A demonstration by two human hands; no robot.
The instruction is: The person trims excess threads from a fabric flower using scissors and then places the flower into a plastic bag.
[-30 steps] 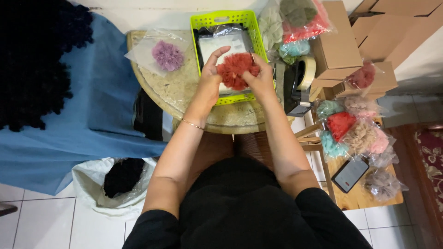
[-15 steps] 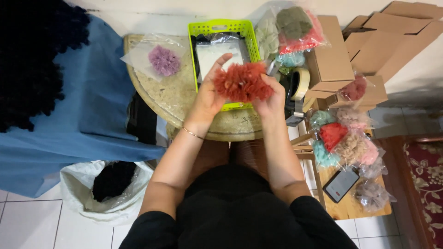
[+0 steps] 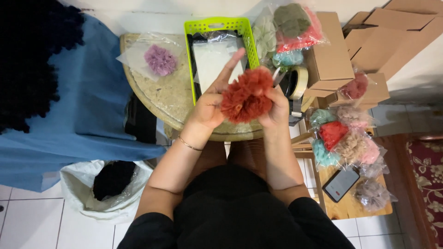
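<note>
Rust-red, ruffled tulle pom-pom [image 3: 246, 96] sits between both hands above the round stone table's [image 3: 157, 99] near edge, the left hand [image 3: 210, 106] cupping its left side with index finger extended, the right hand [image 3: 276, 105] pinching its right side.

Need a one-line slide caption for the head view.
Both hands, left hand and right hand, hold a rust-red tulle pom-pom above a round table with a green basket.

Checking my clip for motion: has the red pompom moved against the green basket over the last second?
Yes. The red pompom, held in both hands, has come off the green basket toward the person and now sits over the basket's near right corner.
</note>
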